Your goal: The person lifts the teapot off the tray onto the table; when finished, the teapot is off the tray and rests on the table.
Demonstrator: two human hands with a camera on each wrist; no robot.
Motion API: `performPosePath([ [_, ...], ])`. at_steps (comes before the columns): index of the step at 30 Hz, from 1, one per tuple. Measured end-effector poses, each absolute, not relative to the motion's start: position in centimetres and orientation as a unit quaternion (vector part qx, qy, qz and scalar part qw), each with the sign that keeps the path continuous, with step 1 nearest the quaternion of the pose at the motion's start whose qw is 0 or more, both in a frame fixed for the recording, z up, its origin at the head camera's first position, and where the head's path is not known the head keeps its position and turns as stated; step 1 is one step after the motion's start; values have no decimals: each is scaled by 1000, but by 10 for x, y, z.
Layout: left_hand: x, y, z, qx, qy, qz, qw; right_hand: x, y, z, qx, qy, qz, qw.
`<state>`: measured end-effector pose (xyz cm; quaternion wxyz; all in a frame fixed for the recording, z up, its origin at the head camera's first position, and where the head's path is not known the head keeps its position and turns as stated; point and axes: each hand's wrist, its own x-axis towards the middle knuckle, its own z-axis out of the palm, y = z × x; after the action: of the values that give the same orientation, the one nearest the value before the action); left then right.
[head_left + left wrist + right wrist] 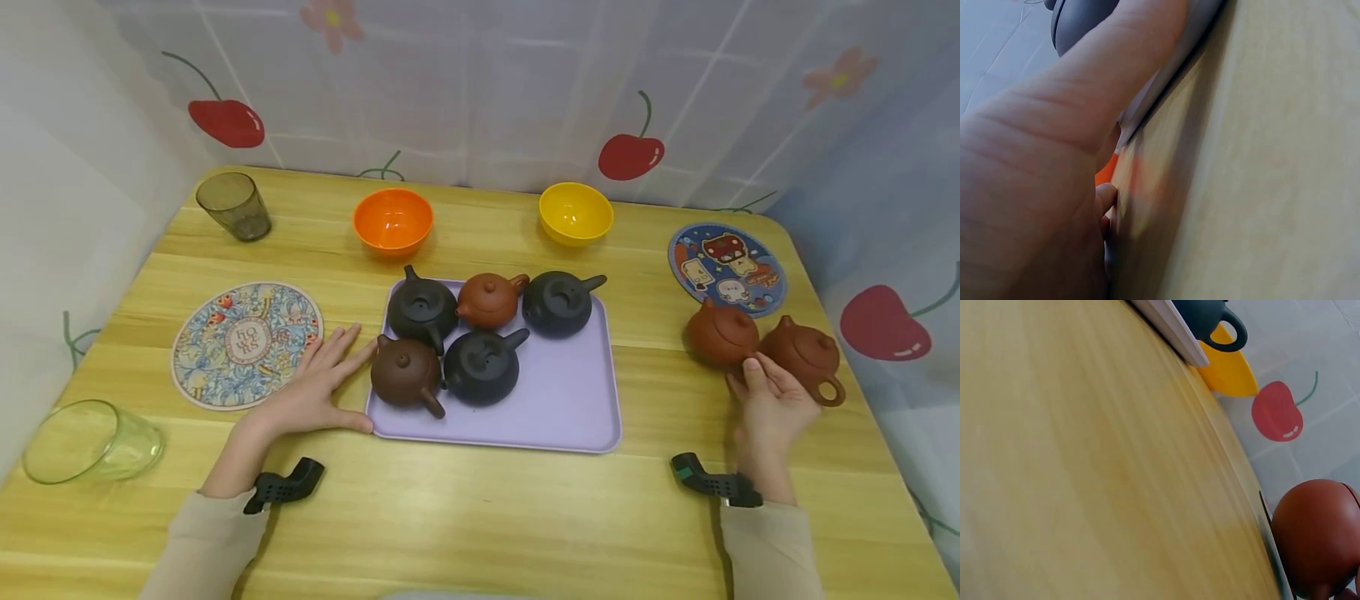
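Note:
My left hand (318,392) lies with fingers spread at the left edge of a lilac tray (555,408), its thumb by the near corner. On that tray stand three black teapots, a dark brown teapot (405,372) nearest the hand, and a small reddish-brown teapot (488,301). Far to the right, my right hand (776,408) pinches the handle end of a reddish-brown teapot (720,335); the fingers hide the handle. This same teapot (1316,531) shows at the lower right of the right wrist view. Close beside it stands another brown teapot (801,354), its handle toward me.
Behind the tray sit an orange bowl (393,222) and a yellow bowl (576,214). A blue cartoon mat (727,267) lies behind the right-hand teapots, and a floral mat (247,346) left of the tray. Two glasses, one grey (236,207) and one green (97,442), stand far left.

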<state>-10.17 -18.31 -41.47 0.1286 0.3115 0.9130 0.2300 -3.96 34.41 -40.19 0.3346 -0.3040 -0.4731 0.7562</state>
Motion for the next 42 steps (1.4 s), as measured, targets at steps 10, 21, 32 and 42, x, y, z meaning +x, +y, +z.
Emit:
performPosePath([
  [10,-103,-183,-414,316,913,227,123,-40,350,-403,-346,-450,760,316],
  [21,-103,-182,-412,318,911,232,119,-39,350,-401,-362,-464,745,314],
  [32,-101,-183,-409,312,913,230,125,-38,338,-388,-323,-702,536,341],
  [42,-101,-182,-411,315,911,234,127,-58,308,-370,-89,-796,470,371],
])
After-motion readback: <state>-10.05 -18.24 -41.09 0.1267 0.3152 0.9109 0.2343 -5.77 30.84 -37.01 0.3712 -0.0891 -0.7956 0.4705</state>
